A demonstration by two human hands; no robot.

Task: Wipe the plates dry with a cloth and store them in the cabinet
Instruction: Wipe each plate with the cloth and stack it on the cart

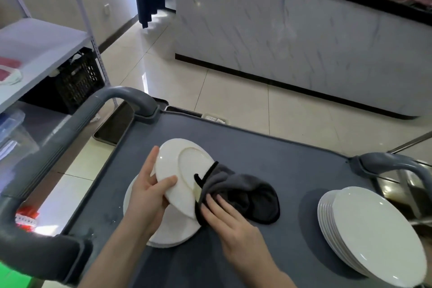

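Left hand [147,196] has it: thumb across the face and fingers behind, clamped on a white round ceramic plate [177,166]. The plate is tilted up on edge above the near-left part of the grey plastic cart [268,159], its ringed underside facing the camera. Right hand [224,217] comes in from the side, fingers curled over a dark grey cloth with black edging [245,196]. It presses the cloth against the plate's lower right rim. The cloth folds round that edge, and the rest bunches out to the right over the cart top.

Directly under the raised plate, a low stack of white plates [168,234] sits flat on the cart. At the cart's near-right corner a taller stack of white plates [374,236] fans out, well apart from the hands.

Curved grey handles rise at both ends of the cart, a left handle [70,128] and a right handle [392,163]. Off the cart's left side stands a white metal shelf [39,40] with a black slotted crate [79,77] beneath it. Beyond the cart's far edge, across pale floor tiles, runs a marble-patterned counter [304,42].
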